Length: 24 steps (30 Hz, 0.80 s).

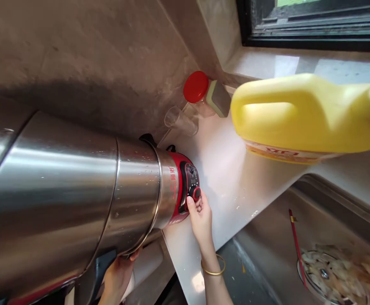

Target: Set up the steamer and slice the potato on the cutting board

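A tall, tiered stainless-steel electric steamer (134,178) fills the left side, with a red base (180,182) that carries a black control panel. My right hand (200,212), with a gold bangle at the wrist, pinches the round black-and-red knob (195,193) on that panel. Low on the steamer's near side is my left hand (118,273), beside a black side handle (91,275). Its fingertips curl against the underside of the steel rim, and part of the hand is hidden behind the handle.
A large yellow oil jug (277,123) stands on the white counter (216,161) at right. Behind are a red-lidded jar (196,87), a clear glass (183,121) and a sponge (219,99). The steel sink (267,245) holds a red chopstick (296,243) and food scraps around its drain.
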Tool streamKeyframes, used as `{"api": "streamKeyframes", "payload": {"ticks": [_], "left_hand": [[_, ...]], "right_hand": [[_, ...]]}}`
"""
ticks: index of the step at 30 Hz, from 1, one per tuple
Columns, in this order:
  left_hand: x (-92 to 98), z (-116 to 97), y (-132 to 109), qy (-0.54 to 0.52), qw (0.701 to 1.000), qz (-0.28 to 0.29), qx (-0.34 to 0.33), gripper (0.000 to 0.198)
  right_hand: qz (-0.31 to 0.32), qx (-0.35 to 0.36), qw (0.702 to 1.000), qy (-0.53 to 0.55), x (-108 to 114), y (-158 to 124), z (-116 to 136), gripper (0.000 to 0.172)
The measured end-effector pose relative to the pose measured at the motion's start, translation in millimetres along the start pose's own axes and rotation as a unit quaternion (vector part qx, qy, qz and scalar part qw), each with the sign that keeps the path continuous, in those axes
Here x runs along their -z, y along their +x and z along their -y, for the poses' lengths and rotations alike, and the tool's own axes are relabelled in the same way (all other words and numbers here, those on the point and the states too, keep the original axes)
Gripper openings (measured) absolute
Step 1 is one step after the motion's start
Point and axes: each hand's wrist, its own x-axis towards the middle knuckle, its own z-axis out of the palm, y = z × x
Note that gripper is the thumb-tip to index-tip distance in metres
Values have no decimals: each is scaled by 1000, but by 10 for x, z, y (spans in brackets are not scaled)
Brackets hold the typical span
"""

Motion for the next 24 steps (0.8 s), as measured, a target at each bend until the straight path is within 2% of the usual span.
{"api": "streamKeyframes", "payload": {"ticks": [3, 6, 12, 24], "left_hand": [[19, -25, 22, -7, 999, 38, 3, 49], [9, -35, 32, -10, 999, 48, -6, 51], [-24, -25, 38, -26, 999, 45, -16, 52], [16, 13, 83, -21, 998, 60, -26, 53]], "right_hand": [[-12, 8, 1000, 9, -29, -29, -21, 59], [-32, 28, 999, 9, -42, -72, -31, 63], [-17, 50, 998, 21, -3, -146, -49, 51], [-6, 50, 998, 40, 12, -55, -64, 51]]}}
